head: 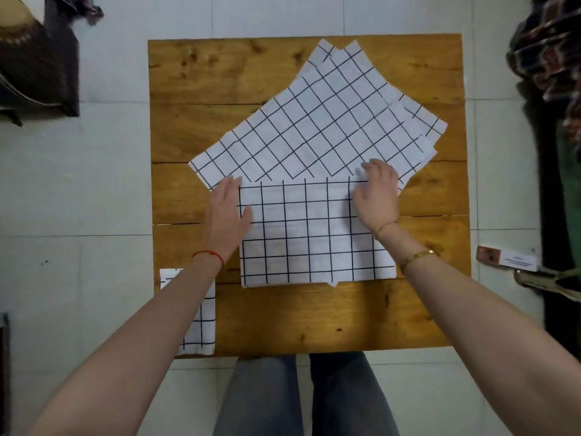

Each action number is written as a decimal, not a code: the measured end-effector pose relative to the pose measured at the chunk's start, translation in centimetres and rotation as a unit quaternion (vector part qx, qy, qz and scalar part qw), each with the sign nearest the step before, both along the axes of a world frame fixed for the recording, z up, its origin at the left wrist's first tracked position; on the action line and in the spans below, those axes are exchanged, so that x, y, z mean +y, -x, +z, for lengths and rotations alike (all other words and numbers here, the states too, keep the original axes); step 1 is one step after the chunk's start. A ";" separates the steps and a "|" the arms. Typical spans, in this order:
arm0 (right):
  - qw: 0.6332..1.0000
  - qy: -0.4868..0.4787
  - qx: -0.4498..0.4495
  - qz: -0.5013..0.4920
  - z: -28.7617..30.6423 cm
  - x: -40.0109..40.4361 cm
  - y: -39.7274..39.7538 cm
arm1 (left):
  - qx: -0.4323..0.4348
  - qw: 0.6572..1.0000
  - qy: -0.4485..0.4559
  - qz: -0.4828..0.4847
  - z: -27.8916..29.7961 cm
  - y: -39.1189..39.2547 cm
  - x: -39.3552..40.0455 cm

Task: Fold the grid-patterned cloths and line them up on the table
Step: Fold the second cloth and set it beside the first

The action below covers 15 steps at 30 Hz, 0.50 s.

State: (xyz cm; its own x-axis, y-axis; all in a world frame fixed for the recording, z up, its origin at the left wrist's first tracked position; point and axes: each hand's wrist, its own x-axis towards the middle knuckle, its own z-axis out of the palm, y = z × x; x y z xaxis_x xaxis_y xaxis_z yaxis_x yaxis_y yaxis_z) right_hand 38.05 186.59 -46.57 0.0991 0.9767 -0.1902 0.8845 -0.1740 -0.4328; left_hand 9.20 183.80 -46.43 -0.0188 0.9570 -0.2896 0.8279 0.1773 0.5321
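Observation:
A white cloth with a black grid (311, 234) lies folded in half, squared to the table, at its middle. My left hand (228, 209) rests flat on its left edge, fingers spread, thumb on the fabric. My right hand (375, 196) presses its upper right corner with fingers apart and slightly curled. Behind it a pile of unfolded grid cloths (320, 121) lies turned at an angle, corners fanned out at the far right. A small folded grid cloth (202, 322) sits at the near left corner, partly hidden under my left forearm.
The wooden table (314, 316) has bare boards along its near edge and far left. Tiled floor surrounds it. Dark bags and clothes (37, 64) lie on the floor at the left, patterned fabric (553, 58) and a sandal (547, 280) at the right.

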 end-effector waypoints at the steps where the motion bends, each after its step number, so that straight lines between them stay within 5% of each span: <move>1: 0.999 -0.007 -0.007 0.050 -0.1 0.3 1.0 | 0.029 0.999 -0.009 -0.030 -0.2 -0.1 0.0; 6: 0.964 0.046 -0.029 0.262 -0.8 0.5 7.4 | 0.160 0.978 0.033 -0.129 -1.3 -1.2 0.1; 15: 0.918 0.129 -0.146 0.345 -2.2 -0.4 12.9 | 0.207 0.964 0.096 -0.135 -2.3 -1.8 -0.4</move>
